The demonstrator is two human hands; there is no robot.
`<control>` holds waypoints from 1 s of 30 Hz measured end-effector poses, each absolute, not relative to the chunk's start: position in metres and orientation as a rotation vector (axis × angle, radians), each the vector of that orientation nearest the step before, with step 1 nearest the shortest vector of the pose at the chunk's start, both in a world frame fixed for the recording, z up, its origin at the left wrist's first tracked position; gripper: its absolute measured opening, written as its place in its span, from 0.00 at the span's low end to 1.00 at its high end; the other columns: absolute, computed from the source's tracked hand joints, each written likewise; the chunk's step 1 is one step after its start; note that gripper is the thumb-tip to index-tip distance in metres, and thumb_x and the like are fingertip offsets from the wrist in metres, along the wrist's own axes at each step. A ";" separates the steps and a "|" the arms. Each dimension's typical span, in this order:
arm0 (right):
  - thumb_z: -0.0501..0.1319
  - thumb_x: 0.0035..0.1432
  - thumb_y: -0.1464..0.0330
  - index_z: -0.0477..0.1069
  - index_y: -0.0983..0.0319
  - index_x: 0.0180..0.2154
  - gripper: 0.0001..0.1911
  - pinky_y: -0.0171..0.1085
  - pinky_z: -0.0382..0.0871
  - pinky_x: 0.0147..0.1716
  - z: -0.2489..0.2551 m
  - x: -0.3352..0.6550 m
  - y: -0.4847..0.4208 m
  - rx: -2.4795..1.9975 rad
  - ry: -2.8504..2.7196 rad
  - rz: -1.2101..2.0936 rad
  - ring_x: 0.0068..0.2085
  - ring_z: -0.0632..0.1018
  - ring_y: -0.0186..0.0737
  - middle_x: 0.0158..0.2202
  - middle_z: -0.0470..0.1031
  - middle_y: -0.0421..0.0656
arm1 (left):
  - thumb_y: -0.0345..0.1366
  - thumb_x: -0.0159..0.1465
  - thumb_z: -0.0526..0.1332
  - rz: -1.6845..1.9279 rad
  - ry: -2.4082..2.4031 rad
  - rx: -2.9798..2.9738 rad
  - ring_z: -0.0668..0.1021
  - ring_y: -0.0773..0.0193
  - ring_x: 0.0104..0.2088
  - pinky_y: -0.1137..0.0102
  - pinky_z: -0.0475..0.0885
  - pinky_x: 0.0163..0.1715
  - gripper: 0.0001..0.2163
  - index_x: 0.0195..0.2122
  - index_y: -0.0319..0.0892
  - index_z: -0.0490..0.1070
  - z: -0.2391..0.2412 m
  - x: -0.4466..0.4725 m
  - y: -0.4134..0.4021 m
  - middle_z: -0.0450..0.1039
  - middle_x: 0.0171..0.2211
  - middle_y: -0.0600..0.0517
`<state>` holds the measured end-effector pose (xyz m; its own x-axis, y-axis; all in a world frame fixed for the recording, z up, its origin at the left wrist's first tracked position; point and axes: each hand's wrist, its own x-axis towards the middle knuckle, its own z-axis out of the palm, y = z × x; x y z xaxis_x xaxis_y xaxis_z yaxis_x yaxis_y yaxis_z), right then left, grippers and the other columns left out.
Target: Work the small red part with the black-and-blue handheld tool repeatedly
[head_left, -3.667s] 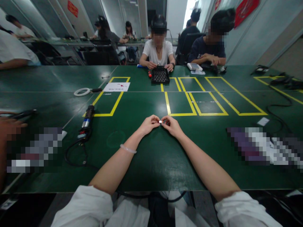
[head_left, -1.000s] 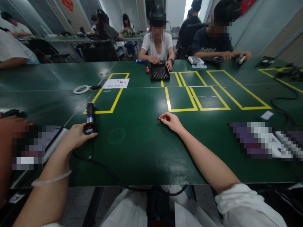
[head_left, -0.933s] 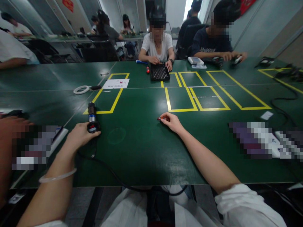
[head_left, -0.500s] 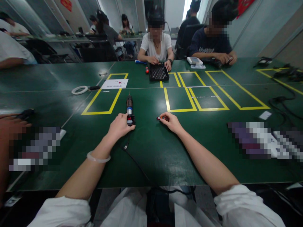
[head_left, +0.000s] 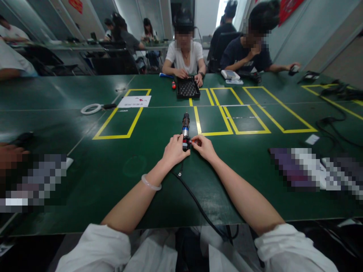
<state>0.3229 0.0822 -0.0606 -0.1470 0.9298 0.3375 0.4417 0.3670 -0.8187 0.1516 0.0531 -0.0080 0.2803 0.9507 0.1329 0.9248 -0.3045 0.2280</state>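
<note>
Your left hand (head_left: pixel 173 151) is wrapped round the rear end of the black cylindrical power screwdriver with the blue and silver band (head_left: pixel 185 126). The tool sits low over the dark green table mat (head_left: pixel 141 124), nose pointing away from you toward the yellow tape rectangles (head_left: pixel 227 117). Its thick black cable (head_left: pixel 198 204) trails back past your wrist and the clear bangle (head_left: pixel 151 183) and off the near edge.

Your right hand (head_left: pixel 204 147) pinches the tiny red and silver part (head_left: pixel 193 141) between thumb and fingertips, right up against the tool's rear end. Touching or just beside? Too small to tell.

So here's where I judge you stand: tool gripped, part gripped, and both are together in the middle of the mat in front of you. The tool's nose, though, is well apart from the part and aimed the other way. As far as this shows, nothing has been worked on the part with that tip.

Across the table, a person in a white shirt has both hands at a black compartment tray (head_left: pixel 187 88). A white tape ring (head_left: pixel 90 109) and a white paper sheet (head_left: pixel 135 101) lie off to your left, well apart from your hands.
</note>
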 end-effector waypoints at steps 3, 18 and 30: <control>0.60 0.54 0.68 0.72 0.61 0.38 0.08 0.36 0.65 0.34 -0.062 0.322 0.083 -1.203 -1.782 0.680 0.30 0.72 0.35 0.32 0.74 0.41 | 0.45 0.59 0.59 0.378 1.798 2.416 0.69 0.50 0.53 0.60 0.72 0.47 0.31 0.61 0.40 0.56 -0.009 0.152 0.051 0.62 0.56 0.41; 0.60 0.55 0.69 0.69 0.61 0.40 0.09 0.35 0.68 0.34 -0.054 0.319 0.076 -1.234 -1.698 0.707 0.30 0.75 0.36 0.33 0.78 0.41 | 0.45 0.60 0.57 0.383 1.866 2.522 0.70 0.48 0.51 0.60 0.66 0.49 0.31 0.62 0.36 0.56 -0.010 0.160 0.048 0.64 0.55 0.39; 0.55 0.53 0.73 0.68 0.59 0.40 0.12 0.37 0.70 0.35 -0.053 0.323 0.075 -1.264 -1.639 0.718 0.31 0.78 0.37 0.36 0.81 0.41 | 0.52 0.66 0.48 0.371 2.031 2.463 0.71 0.47 0.48 0.59 0.66 0.44 0.29 0.62 0.37 0.57 -0.013 0.175 0.060 0.66 0.49 0.37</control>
